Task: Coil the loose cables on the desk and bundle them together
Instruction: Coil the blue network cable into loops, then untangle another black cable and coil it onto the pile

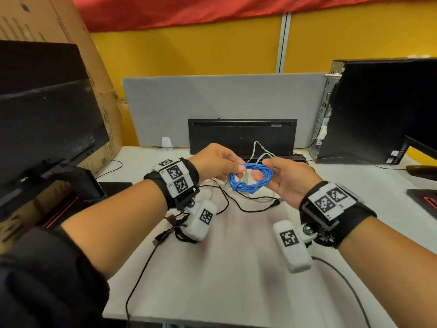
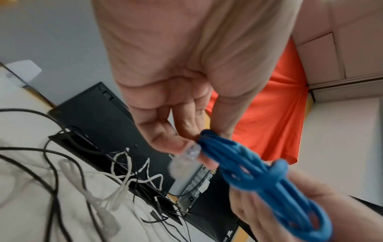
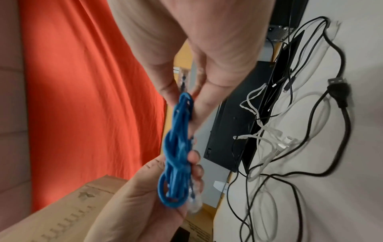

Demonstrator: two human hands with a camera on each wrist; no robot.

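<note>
Both the left hand [image 1: 216, 162] and right hand [image 1: 287, 179] pinched the coiled blue rubber-sheathed network cable [image 1: 250, 177]. Securing its clear plastic plug [image 2: 187, 156] seemed next.

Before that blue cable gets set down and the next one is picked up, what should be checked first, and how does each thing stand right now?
1. Blue cable coiled into a ring: ok, several loops lie together.
2. Both hands holding it: ok, the left hand pinches one side and the right hand the other, with the coil off the desk.
3. Coil secured: cannot tell; some turns seem wrapped round it, but the clear plug sticks out at the left fingertips.
4. White cable coiled: not ok, it lies loose.
5. Black cables coiled: not ok, they sprawl across the desk, tangled with the white one.
6. All cables bundled together: not ok.
</note>
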